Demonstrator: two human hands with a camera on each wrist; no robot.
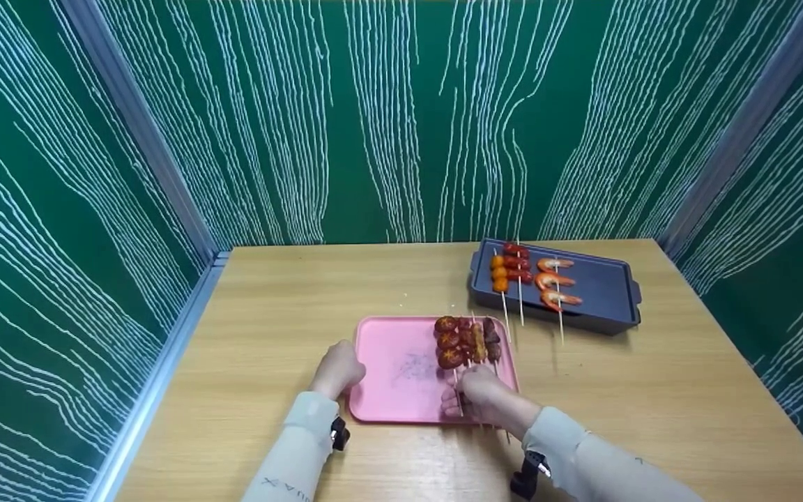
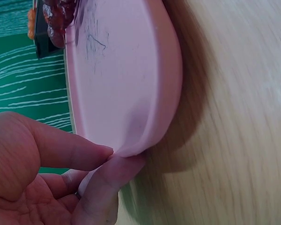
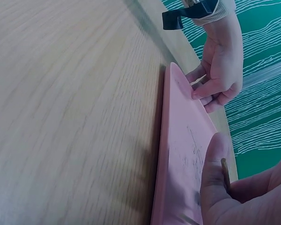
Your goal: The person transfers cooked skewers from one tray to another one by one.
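Observation:
A pink tray [image 1: 401, 369] lies on the table with dark scribble-like marks on its floor. My left hand [image 1: 338, 370] is at its left side; in the left wrist view the thumb and fingers [image 2: 84, 152] pinch the tray's rim [image 2: 166, 93]. Over the tray's right part, my right hand [image 1: 485, 392] grips a skewer by its stick; a stick end [image 3: 225, 172] shows by the thumb in the right wrist view. Just beyond that hand are several skewers: round brown pieces with star cuts [image 1: 449, 340], glossy red pieces [image 1: 466, 337], a yellowish strip [image 1: 479, 343] and dark chunks [image 1: 491, 340].
A dark grey grill box [image 1: 600, 286] stands at the back right. On it rest a skewer of orange balls [image 1: 499, 273], one of red pieces [image 1: 517, 263] and one of shrimp [image 1: 556, 282], sticks jutting over the front edge. Small crumbs lie behind the tray. Green patterned walls enclose the wooden table [image 1: 269, 293].

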